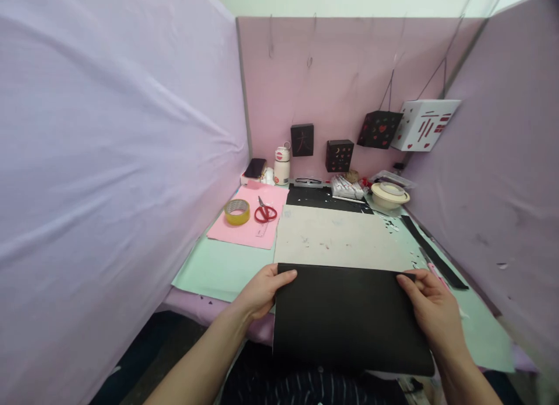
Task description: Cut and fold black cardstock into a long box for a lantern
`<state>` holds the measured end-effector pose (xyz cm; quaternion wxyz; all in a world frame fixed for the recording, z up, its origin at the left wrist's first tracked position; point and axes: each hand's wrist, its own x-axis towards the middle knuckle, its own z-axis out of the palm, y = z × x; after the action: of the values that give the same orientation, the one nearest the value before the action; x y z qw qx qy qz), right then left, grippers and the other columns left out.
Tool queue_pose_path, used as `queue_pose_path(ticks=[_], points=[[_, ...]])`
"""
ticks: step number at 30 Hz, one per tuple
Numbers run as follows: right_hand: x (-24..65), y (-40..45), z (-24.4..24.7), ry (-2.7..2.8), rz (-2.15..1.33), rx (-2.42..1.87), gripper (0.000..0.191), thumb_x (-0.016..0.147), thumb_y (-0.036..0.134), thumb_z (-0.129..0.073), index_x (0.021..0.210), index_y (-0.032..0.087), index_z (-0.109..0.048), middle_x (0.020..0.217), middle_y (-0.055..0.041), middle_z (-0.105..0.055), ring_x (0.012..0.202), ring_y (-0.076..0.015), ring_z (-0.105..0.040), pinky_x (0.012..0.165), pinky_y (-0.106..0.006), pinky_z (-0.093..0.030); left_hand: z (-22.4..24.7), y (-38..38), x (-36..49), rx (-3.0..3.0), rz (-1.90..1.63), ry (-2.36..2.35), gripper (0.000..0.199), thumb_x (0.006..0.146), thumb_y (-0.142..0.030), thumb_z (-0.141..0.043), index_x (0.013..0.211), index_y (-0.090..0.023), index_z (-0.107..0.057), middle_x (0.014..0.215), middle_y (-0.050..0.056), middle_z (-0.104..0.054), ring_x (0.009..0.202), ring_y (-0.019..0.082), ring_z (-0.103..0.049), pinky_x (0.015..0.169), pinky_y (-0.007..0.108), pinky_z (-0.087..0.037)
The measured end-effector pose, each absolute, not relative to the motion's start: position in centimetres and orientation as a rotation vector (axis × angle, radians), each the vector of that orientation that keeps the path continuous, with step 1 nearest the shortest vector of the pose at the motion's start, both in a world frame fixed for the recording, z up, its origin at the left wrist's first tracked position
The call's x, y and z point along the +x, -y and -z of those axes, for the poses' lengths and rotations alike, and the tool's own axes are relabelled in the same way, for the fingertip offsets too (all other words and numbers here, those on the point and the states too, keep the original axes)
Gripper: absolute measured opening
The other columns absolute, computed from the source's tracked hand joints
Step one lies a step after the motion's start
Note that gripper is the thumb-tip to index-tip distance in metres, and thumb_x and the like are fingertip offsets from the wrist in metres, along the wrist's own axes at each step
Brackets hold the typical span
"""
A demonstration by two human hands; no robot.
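A wide sheet of black paper (349,320) is stretched between my two hands at the table's front edge. My left hand (266,288) pinches its upper left corner, thumb on top and fingers beneath. At the upper right corner, my right hand (432,303) is closed on the same sheet, with the thumb pressing near the edge. The sheet's lower part hangs over my lap. Just beyond its top edge lies a pale, marked board (336,233).
On pink paper (240,236) at the left lie a roll of yellow tape (237,212) and red-handled scissors (265,212). A bottle (282,166), a lidded bowl (388,196) and a black strip (434,253) are farther off. Decorated paper boxes (379,129) hang at the back.
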<state>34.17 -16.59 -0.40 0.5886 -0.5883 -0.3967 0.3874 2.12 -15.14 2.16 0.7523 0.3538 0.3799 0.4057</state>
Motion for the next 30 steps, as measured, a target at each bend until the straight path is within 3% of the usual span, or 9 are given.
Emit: queue_pose_path(ticks=[30], points=[[33.53, 17.12, 0.20, 0.827, -0.931, -1.479, 0.044, 0.060, 0.053, -0.080, 0.086, 0.024, -0.059, 0.056, 0.0001, -0.064, 0.043, -0.0173, -0.055, 0.037, -0.026, -0.042, -2.18, 15.65, 1.77, 0.760, -0.910, -0.787, 0.039, 0.075, -0.040, -0.078, 0.095, -0.007, -0.073, 0.087, 0.014, -0.074, 0.078, 0.018, -0.069, 0.073, 0.026, -0.051]])
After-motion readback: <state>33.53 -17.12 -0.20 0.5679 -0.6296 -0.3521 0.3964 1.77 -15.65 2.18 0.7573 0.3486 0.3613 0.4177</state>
